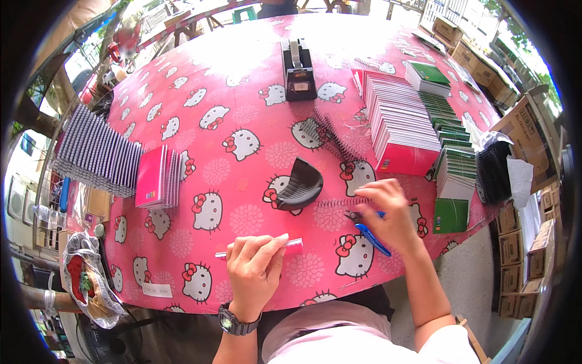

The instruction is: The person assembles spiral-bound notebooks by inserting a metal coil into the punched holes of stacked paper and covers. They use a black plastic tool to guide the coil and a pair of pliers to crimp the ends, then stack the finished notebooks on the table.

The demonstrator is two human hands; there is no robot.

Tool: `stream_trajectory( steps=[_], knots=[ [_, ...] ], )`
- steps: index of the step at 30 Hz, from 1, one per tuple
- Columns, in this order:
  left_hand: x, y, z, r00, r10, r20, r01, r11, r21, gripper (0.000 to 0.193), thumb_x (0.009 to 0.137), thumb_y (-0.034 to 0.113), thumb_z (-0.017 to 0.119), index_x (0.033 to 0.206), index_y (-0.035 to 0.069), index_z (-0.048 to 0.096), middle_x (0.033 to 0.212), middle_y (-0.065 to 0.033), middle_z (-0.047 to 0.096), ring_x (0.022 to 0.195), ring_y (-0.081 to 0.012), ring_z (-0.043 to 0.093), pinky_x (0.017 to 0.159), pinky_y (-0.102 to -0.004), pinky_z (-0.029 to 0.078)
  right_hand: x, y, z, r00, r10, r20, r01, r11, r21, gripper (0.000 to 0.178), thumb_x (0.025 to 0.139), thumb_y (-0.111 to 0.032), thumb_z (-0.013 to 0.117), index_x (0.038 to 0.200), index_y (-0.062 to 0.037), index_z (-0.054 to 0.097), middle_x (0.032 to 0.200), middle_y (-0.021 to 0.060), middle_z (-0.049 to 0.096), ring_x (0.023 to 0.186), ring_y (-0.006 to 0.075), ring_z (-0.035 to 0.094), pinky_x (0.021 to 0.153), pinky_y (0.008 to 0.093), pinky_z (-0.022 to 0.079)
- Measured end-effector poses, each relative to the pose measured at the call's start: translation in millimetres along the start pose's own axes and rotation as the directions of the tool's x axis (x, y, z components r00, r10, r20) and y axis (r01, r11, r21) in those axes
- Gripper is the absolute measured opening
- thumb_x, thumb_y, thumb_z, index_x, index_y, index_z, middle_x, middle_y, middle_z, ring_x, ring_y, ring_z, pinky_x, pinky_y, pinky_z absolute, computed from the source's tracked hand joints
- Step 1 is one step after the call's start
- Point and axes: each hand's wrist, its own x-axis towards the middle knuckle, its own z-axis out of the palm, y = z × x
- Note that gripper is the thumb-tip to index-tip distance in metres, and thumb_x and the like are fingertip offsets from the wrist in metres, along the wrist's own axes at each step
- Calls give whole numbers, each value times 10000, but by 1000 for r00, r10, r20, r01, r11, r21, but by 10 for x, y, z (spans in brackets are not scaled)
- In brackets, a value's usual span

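My left hand (pixel 253 264) is closed over a thin pink notebook (pixel 293 244), seen nearly edge-on with its white page edge showing. A watch is on that wrist. Over to the right, my right hand (pixel 391 209) has its fingers curled at the right end of a dark spiral binding coil (pixel 339 202). Blue-handled cutting pliers (pixel 373 240) are just under this hand, partly hidden by the fingers. A black curved holder (pixel 298 187) rests on the table between the hands, farther off. Beyond it lies a bunch of loose black coils (pixel 333 138).
Pink notebooks stand in a long row (pixel 400 118) at the right, beside green notebooks (pixel 451 215). A tall stack of coil-bound books (pixel 100 148) and several pink notebooks (pixel 159 176) stand left. A black tape dispenser (pixel 300 82) is at the back. Cardboard boxes (pixel 524 142) line the right.
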Motion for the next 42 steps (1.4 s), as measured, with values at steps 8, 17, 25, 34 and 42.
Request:
stream_trajectory(
  steps=[8, 17, 25, 34, 42],
  knots=[
    [9, 45, -14, 1000, -12, -8, 11, 999, -45, 239, 716, 54, 740, 943, 124, 714, 822, -12, 635, 768, -188, 558, 693, -320, 398, 289, -105, 230, 996, -51, 75, 27, 959, 281, 213, 702, -35, 752, 864, -71, 618, 875, 42, 620, 903, 224, 588, 825, 344, 435],
    [24, 81, 66, 999, 7, -36, -10, 997, -71, 222, 729, 53, 737, 938, 126, 713, 804, -1, 635, 739, -178, 554, 681, -311, 396, 285, -276, 138, 997, -39, 68, -10, 797, 604, 249, 683, -39, 801, 823, -46, 596, 815, 24, 580, 792, 140, 557, 708, 277, 465],
    [22, 86, 62, 999, 10, -39, -12, 998, -56, 211, 741, 59, 732, 940, 123, 710, 811, 1, 636, 736, -178, 555, 679, -314, 397, 280, -400, 126, 987, -91, 134, 6, 845, 535, 256, 663, -46, 803, 830, -48, 609, 813, 23, 586, 796, 163, 558, 706, 300, 472],
    [-7, 76, 70, 999, 20, -40, -22, 998, -59, 208, 740, 70, 735, 939, 125, 711, 802, -3, 632, 731, -183, 557, 680, -317, 405, 267, -598, 145, 935, -254, 248, 122, 885, 449, 237, 685, -75, 768, 881, -82, 635, 811, 44, 568, 818, 230, 547, 700, 350, 474],
    [5, 91, 77, 999, 5, -51, -8, 999, -52, 207, 722, 83, 749, 919, 118, 699, 815, -19, 632, 755, -195, 570, 682, -324, 417, 245, -630, 135, 926, -305, 221, 204, 899, 387, 246, 688, -3, 732, 868, -77, 582, 815, 57, 534, 804, 254, 522, 688, 368, 464]
  ],
)
